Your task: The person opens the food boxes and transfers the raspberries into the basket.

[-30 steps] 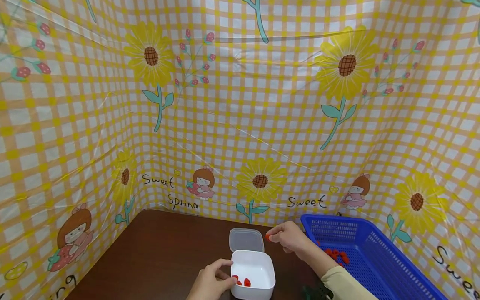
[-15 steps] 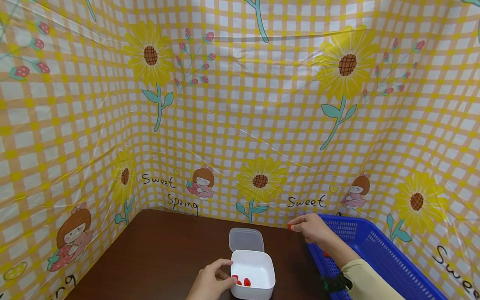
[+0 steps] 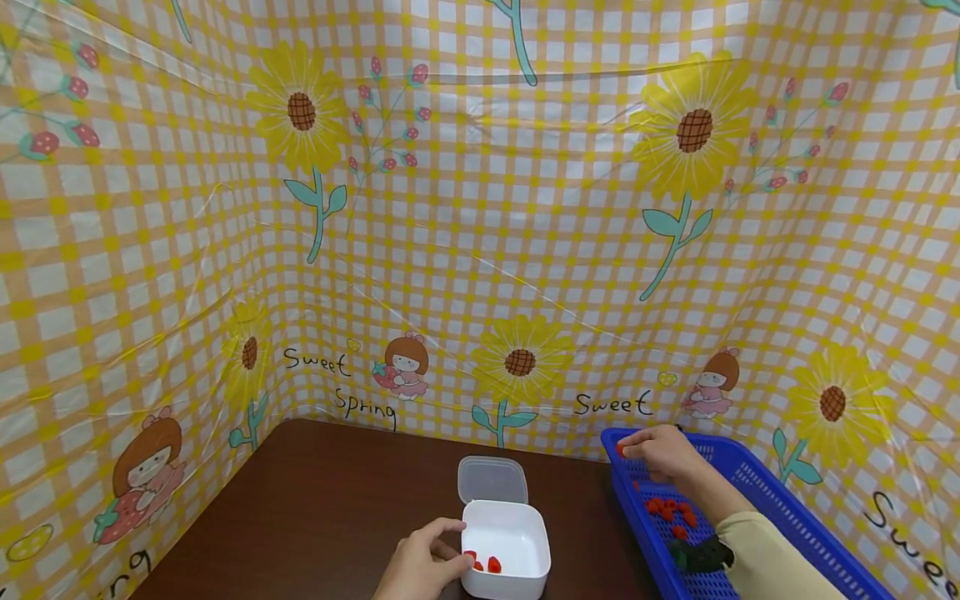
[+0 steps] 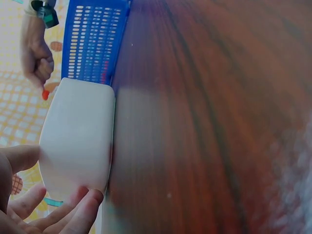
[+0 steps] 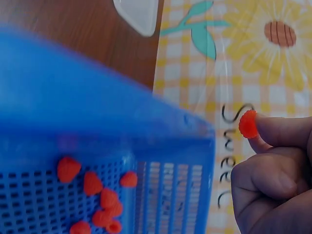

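Observation:
My right hand (image 3: 660, 452) pinches a red raspberry (image 5: 248, 124) between thumb and forefinger, above the far left corner of the blue basket (image 3: 626, 512). Several more raspberries (image 5: 108, 198) lie on the basket's perforated floor. My left hand (image 3: 426, 558) holds the left side of a white square plastic box (image 3: 517, 533), its thumb and fingers spread on the wall, as the left wrist view (image 4: 78, 136) also shows. The box stands open, with a few raspberries (image 3: 494, 564) by its near left corner. My thumb partly hides one of them.
The box's translucent lid (image 3: 492, 480) lies behind it on the dark brown table (image 3: 330, 500). A checked sunflower cloth (image 3: 480, 250) hangs around the table's back and sides. A dark band (image 3: 701, 554) circles my right wrist over the basket.
My right hand has moved right, from beside the lid to over the basket, still pinching the raspberry. My left hand and the box have stayed in place.

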